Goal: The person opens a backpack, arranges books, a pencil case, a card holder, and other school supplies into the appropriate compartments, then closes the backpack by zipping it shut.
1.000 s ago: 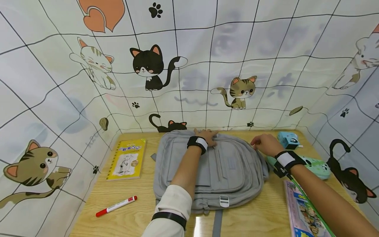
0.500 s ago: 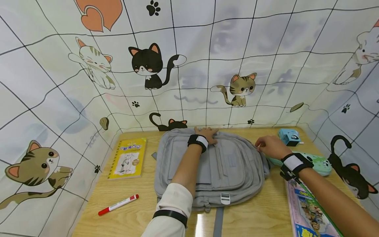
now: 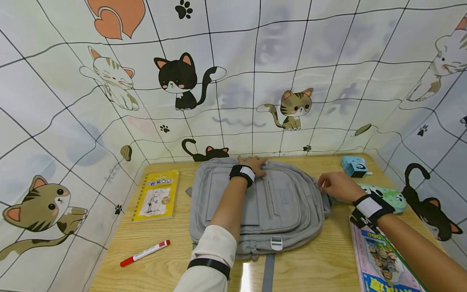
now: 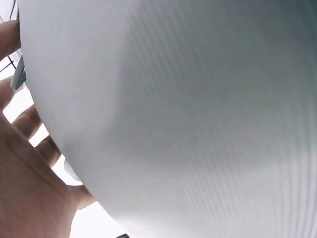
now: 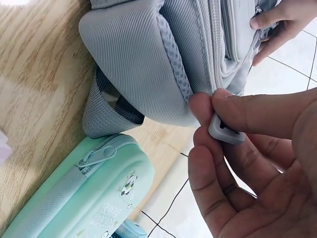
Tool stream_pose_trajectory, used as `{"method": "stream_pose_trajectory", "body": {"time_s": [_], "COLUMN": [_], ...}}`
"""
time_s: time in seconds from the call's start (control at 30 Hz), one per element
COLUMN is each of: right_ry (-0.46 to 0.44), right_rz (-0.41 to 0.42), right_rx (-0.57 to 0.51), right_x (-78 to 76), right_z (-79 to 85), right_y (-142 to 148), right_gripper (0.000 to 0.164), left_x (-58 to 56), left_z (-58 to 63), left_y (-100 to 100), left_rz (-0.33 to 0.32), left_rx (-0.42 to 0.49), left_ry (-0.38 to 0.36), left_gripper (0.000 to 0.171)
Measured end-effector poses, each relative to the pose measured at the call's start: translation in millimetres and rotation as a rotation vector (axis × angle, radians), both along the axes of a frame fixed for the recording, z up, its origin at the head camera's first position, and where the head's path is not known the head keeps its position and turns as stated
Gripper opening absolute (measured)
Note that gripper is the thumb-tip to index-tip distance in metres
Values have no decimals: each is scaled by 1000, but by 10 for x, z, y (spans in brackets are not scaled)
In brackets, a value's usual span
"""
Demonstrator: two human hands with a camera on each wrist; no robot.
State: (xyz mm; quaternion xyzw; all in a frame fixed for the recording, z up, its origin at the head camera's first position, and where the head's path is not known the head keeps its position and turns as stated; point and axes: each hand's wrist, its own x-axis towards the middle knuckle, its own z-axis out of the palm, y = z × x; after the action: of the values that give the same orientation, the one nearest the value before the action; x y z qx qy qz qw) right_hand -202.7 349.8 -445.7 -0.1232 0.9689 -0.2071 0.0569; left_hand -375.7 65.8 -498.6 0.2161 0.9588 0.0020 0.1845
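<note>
A grey backpack (image 3: 233, 202) lies front side up on the wooden table in the head view. My left hand (image 3: 254, 165) presses on its far edge with fingers spread. Seen from the left wrist, that hand (image 4: 29, 183) sits beside a large pale surface filling most of the picture. At the bag's right edge, my right hand (image 3: 337, 185) pinches a small grey zipper pull (image 5: 225, 133) between thumb and fingers. The zipper track (image 5: 213, 44) runs up from the fingertips in the right wrist view. A padded strap (image 5: 129, 59) bulges beside it.
Right of the bag lie a green panda pencil case (image 3: 386, 198), a blue box-shaped item (image 3: 354, 165) and a colourful picture book (image 3: 383, 255). To the left are a yellow spiral notebook (image 3: 156, 196) and a red-and-white marker (image 3: 145, 253). Cat-print cloth (image 3: 237, 93) surrounds the table.
My right hand has slid right and a little nearer along the backpack's edge, still pinching the zipper pull. The left hand stays in place on the far edge.
</note>
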Motion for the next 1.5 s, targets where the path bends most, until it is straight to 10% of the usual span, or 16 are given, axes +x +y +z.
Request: {"method": "stream_pose_trajectory", "body": {"time_s": [1.17, 1.33, 1.5], "right_ry": [-130, -121, -84], "right_rz": [90, 135, 120], "right_rx": [-11, 13, 50], "right_x": [239, 119, -148], "right_z": [102, 216, 389], "right_y": [-109, -95, -103], "right_gripper": [11, 9, 21], "left_x": [-21, 154, 595], "left_z": [9, 171, 599], "left_y": [-115, -286, -589], "left_rz": [14, -18, -191], "left_rx": [19, 65, 79], "left_ry": [13, 85, 202], "left_gripper": [75, 74, 72]}}
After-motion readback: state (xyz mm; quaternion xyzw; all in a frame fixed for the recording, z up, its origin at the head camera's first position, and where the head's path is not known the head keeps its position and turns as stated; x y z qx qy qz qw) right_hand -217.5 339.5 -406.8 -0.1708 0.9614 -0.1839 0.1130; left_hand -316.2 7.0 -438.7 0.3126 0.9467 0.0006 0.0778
